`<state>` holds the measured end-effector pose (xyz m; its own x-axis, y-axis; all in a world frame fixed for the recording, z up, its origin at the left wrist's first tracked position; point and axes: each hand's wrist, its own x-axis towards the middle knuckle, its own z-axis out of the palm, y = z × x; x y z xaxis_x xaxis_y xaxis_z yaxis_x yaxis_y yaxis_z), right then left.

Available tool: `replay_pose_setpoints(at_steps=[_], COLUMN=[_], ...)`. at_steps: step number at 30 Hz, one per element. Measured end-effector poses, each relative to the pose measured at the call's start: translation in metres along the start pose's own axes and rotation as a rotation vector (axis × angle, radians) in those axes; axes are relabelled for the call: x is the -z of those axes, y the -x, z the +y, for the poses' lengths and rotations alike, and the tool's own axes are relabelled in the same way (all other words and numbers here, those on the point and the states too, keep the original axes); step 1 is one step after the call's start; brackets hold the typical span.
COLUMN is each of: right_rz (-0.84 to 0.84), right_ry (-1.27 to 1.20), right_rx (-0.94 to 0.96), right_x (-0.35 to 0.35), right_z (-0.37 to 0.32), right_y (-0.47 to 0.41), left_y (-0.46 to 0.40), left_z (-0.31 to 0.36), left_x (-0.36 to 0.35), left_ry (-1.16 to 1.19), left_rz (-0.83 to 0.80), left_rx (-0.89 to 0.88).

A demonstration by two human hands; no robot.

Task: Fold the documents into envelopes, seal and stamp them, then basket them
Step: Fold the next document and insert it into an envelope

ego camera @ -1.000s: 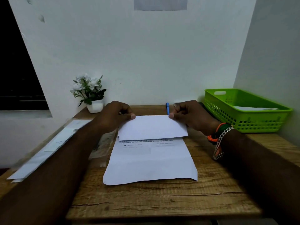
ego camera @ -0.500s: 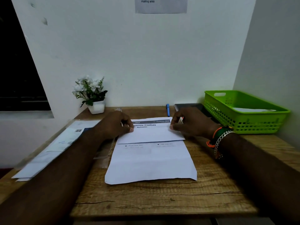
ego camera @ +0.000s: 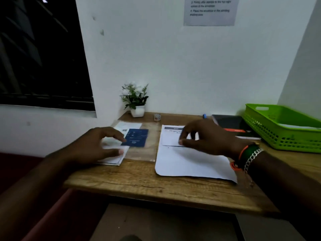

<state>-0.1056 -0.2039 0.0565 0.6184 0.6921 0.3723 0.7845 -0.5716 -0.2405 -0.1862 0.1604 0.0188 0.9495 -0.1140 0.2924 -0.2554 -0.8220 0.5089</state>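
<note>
Two hands are working the bench [ego camera: 139, 176] right now, and it looks like the folding step is about done with the envelope step coming up. The document [ego camera: 194, 162] lies flat with its top third folded down, printed heading showing. Right hand [ego camera: 206, 136] hovers over that folded flap, fingers loosely curled with thumb and forefinger close together near the flap edge; the shot is blurry, so I can't tell if it's actually pinching the paper or just touching it.

Left hand [ego camera: 97, 146] has its fingers spread and relaxed, reaching onto the pile of envelopes [ego camera: 114, 158] off to the left of the document. A blue card [ego camera: 136, 137] sits just past its fingertips, on the same pile. Nothing is gripped there as far as I can see.

Green basket [ego camera: 281, 136] sits well off to the right of the right hand, with something white already in it. A dark notebook [ego camera: 231, 124] lies between that hand and the basket, a pen [ego camera: 205, 116] pokes out behind the hand, and a small plant [ego camera: 135, 100] stands at the back.

My guess at the next move: pull one envelope off the pile, and fold the bottom third of the document up so it fits. The pile is loose, so grabbing only one could be fiddly.
</note>
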Motion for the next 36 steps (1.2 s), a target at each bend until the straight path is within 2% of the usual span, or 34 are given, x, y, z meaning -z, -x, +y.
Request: replay_pose_setpoints(at_steps=[6,11,28,36], right_rz=[-0.117,-0.154,-0.119,-0.031], right_ry=[-0.166,-0.142,-0.177,-0.146], right_rx=[0.207,0.214,0.052,0.124], right_x=[-0.054,-0.094,-0.109,-0.112], right_z=[-0.087,-0.121,-0.130,-0.133], right_y=[-0.038,-0.063,-0.081,-0.079], left_y=[0.035,0.039,0.042,0.044], left_z=[-0.026,-0.030,-0.034,-0.034], left_x=[0.012,0.006,0.000,0.000], left_ry=[0.054,0.150,0.176,0.182], left_rz=[-0.146,-0.093,-0.008,0.065], left_rx=[0.034,0.021,0.020,0.017])
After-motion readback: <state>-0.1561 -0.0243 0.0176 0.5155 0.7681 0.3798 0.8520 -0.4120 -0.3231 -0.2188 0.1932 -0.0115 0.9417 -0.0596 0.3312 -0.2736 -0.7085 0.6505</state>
